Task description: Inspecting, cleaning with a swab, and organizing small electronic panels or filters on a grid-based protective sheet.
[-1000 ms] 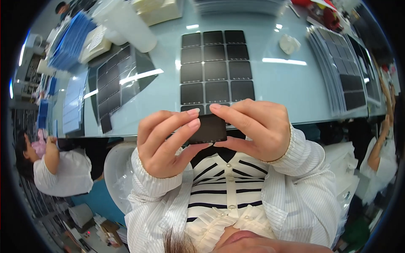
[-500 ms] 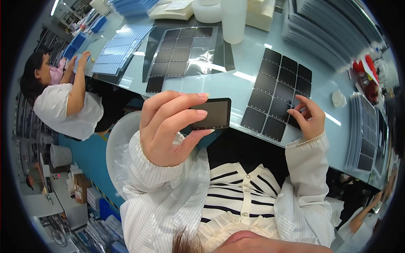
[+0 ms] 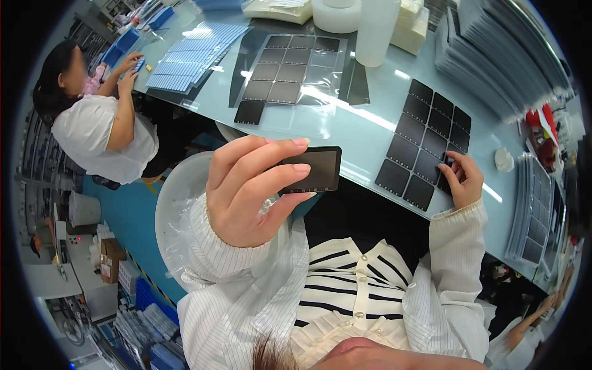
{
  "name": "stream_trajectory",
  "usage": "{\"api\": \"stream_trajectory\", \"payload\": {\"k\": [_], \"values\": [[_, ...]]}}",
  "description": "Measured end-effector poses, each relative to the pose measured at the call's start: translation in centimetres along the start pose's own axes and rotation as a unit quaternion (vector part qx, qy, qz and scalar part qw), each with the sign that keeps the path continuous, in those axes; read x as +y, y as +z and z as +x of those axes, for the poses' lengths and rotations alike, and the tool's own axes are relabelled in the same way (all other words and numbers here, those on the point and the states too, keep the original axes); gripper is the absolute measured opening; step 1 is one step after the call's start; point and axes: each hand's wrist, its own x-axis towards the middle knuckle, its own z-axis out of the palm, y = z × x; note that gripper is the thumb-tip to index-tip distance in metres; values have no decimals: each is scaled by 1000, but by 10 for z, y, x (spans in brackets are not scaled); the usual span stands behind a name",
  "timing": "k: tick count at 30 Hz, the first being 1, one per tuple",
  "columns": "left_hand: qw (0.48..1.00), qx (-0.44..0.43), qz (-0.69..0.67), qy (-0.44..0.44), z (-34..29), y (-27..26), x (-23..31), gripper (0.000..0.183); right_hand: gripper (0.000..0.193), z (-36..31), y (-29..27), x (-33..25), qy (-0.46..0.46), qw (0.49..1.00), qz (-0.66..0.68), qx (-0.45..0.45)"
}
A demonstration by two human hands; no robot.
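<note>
My left hand [image 3: 246, 185] is raised in front of me, pinching a small dark rectangular glass panel [image 3: 322, 168] between fingers and thumb. The panel is tilted upright, with a black border and small pale marks along its lower edge. Over the table to the right, my right hand [image 3: 464, 179] has thumb and fingers curled at a dark panel [image 3: 443, 184] in the lower right of a grid of similar panels [image 3: 402, 152]. Its fingertips hide part of that column, and their exact grip is partly covered.
Another panel sheet [image 3: 265, 72] lies on dark film, with a loose panel [image 3: 250, 113] below. Stacks of clear trays [image 3: 499, 68] stand at right, a white cylinder [image 3: 373, 37] at the back. Blue strips [image 3: 194, 58] lie left, near a seated co-worker [image 3: 98, 129].
The table and its contents have shifted right in view. My left hand still holds the panel in almost the same pose. My right hand's fingers stay at the grid's right column.
</note>
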Motion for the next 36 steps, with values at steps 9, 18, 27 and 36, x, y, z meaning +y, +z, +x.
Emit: {"api": "stream_trajectory", "payload": {"k": [9,18,27,36], "values": [[999,-6,-32,-26,-7,-2,9,46,22,0,0,2,-3,1000,-11,-1],[993,-38,-111,-13,2,27,14,47,22,1,3,0,-17,1000,-8,5],[988,-61,-140,3,22,49,11,48,23,2,0,-2,-11,1000,-26,3],[987,-51,-147,25,44,67,1,49,23,3,-2,-5,15,1000,-11,-8]]}}
